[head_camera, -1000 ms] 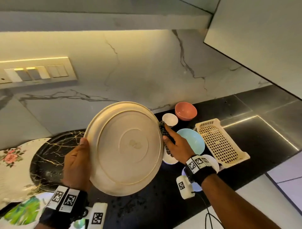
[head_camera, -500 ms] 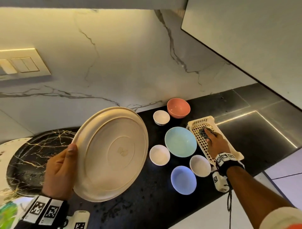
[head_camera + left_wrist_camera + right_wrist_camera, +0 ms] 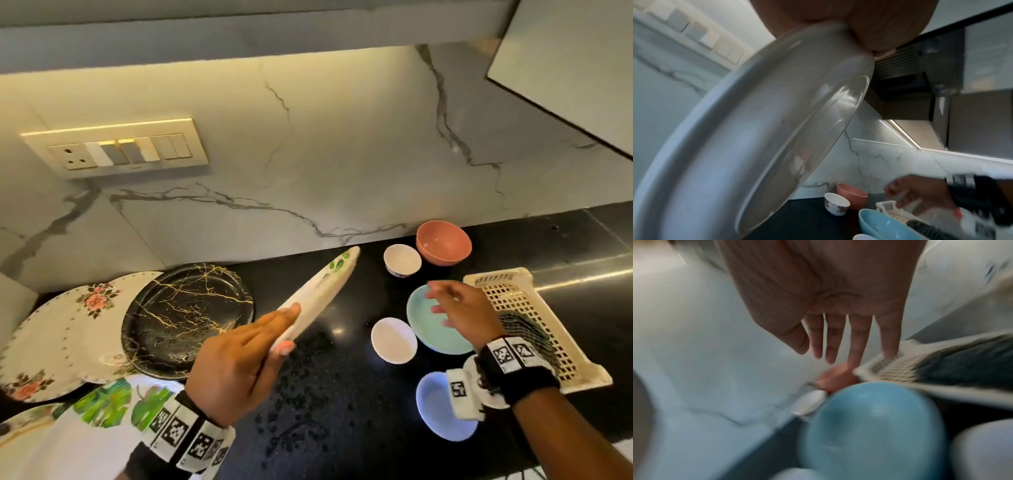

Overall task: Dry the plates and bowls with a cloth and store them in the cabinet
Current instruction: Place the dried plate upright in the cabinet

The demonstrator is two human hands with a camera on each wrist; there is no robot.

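Since the earlier frame, the right hand (image 3: 462, 313) has left the basket (image 3: 548, 329) and the cloth (image 3: 527, 329) lying in it, and hovers with fingers spread over the teal bowl (image 3: 445, 337). The left hand (image 3: 239, 363) grips the plate (image 3: 318, 294) edge-on above the bench (image 3: 325, 394).

From the left wrist, the plate's (image 3: 756, 138) underside fills the view.

From the right wrist, the fingers (image 3: 834, 340) are straight and hold nothing.

The cream plate (image 3: 318, 294), whose underside faced the camera a second ago, now shows edge-on in the left hand (image 3: 239, 363). The right hand (image 3: 466, 311) has left the cloth (image 3: 524, 329) in the basket (image 3: 548, 342) and hovers empty, fingers spread, above the teal bowl (image 3: 435, 329).
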